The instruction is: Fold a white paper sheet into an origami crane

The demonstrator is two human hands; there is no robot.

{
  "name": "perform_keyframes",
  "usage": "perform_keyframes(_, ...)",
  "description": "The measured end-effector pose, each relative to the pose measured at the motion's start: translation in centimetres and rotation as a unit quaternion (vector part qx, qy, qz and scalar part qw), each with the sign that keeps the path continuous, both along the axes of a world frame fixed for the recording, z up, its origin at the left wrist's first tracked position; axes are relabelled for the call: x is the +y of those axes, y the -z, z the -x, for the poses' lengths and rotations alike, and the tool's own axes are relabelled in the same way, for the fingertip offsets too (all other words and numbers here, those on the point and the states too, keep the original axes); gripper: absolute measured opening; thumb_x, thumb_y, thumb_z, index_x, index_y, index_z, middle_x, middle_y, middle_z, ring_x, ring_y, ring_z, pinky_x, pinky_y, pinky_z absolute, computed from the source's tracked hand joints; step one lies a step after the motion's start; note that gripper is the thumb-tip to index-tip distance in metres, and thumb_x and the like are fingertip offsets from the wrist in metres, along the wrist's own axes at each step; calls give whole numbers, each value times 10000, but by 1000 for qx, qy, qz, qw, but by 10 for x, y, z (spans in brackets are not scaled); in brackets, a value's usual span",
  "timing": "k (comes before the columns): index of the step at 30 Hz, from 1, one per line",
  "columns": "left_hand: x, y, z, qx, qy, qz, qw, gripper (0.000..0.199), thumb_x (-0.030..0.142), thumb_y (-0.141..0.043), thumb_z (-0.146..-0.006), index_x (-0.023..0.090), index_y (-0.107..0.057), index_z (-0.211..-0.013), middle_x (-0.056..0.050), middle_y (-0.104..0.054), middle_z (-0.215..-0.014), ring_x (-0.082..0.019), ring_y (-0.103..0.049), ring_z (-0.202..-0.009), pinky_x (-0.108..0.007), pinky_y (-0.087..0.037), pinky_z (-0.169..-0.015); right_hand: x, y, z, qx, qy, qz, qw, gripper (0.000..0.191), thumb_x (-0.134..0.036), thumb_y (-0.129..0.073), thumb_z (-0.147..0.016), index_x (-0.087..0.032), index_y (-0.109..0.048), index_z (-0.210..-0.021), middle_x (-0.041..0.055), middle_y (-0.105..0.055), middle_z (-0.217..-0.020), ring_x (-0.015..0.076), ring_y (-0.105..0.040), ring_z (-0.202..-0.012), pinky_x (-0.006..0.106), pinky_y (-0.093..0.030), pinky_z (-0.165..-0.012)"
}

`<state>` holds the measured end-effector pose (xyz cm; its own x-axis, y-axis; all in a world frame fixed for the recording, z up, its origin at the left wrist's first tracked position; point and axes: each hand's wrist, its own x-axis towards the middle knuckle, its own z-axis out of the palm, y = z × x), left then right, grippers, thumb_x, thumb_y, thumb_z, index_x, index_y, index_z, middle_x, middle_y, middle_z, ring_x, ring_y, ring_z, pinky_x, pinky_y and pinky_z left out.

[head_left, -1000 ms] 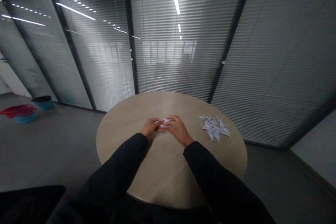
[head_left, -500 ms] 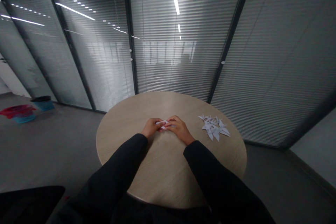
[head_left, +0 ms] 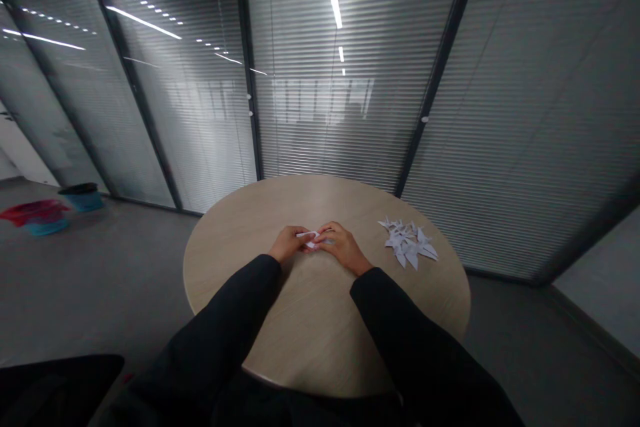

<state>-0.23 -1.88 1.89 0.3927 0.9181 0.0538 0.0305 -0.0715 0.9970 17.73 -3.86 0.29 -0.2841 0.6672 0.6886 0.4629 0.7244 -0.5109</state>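
The left grip (head_left: 287, 243) and right grip (head_left: 343, 247) close on a small folded paper (head_left: 311, 237), and a heap of paper cranes (head_left: 407, 243) lies right of them on the worktop (head_left: 320, 203).

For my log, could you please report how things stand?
Left hand, right hand pinching folded white paper; white origami cranes piled to the right, apart from hands.
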Motion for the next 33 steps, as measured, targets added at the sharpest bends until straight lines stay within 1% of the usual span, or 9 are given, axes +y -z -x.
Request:
perform_keyframes(6, 0, 0, 0, -10, 7, 10, 1000, 493, 498, -796, -538, 70, -668, -748, -105, -667, -688, -141, -597, -561, -265, -486, -614, 0, -1, 1, -5, 12, 3, 1000, 57, -219, -716, -744, -216, -735, -797, 50, -608, -926, 159, -581, -894, 295, -468, -839)
perform_keyframes(11, 2, 3, 0, -6, 7, 1, 1000, 475, 484, -784, -577, 64, -672, -768, -119, -670, -707, -150, -606, -581, -278, -493, -640, -1, 0, 2, -2, 14, 0, 1000, 71, -248, -722, -739, -203, -726, -794, 54, -604, -924, 159, -579, -889, 293, -472, -831)
perform_keyframes(15, 2, 4, 1, -4, 6, -10, 1000, 468, 479, -774, -601, 61, -681, -789, -128, -672, -737, -144, -603, -589, -269, -488, -633, 0, 1, 2, -5, 12, -1, 1000, 75, -260, -700, -763, -199, -714, -805, 57, -602, -933, 162, -578, -902, 298, -468, -834)
perform_keyframes(18, 1, 3, 0, -18, 4, -8, 1000, 530, 510, -782, -563, 51, -685, -812, -130, -671, -755, -149, -608, -614, -262, -487, -628, 0, 1, 2, 5, 22, 3, 1000, 83, -262, -675, -788, -190, -707, -814, 58, -604, -932, 160, -582, -905, 298, -465, -845)
perform_keyframes(22, -1, 2, -1, -67, -8, 16, 998, 596, 524, -803, -500, 48, -684, -838, -117, -672, -795, -144, -611, -643, -256, -497, -645, 1, 0, 2, 38, 27, -7, 999, 128, -292, -636, -821, -177, -692, -820, 68, -598, -946, 162, -581, -923, 302, -459, -866)
perform_keyframes(24, -1, 2, -2, -87, -11, 26, 996, 566, 496, -808, -517, 51, -680, -843, -110, -672, -822, -134, -610, -645, -257, -504, -665, 2, 0, 2, 52, 29, -4, 998, 152, -315, -626, -827, -175, -686, -818, 72, -595, -955, 165, -579, -927, 309, -457, -872)
perform_keyframes(29, -1, 3, -5, -117, -17, 46, 992, 403, 373, -791, -626, 58, -659, -841, -99, -671, -837, -130, -620, -665, -272, -515, -721, 3, 1, 3, 89, 35, 23, 995, 179, -336, -616, -820, -169, -680, -813, 77, -594, -953, 170, -577, -933, 326, -459, -877)
perform_keyframes(33, 1, 4, -4, -134, 5, 34, 990, 439, 401, -780, -635, 55, -654, -875, -103, -668, -881, -132, -628, -711, -265, -512, -754, 2, 2, 5, 146, 39, 66, 986, 196, -352, -662, -754, -157, -649, -770, 67, -589, -903, 169, -596, -874, 314, -502, -811)
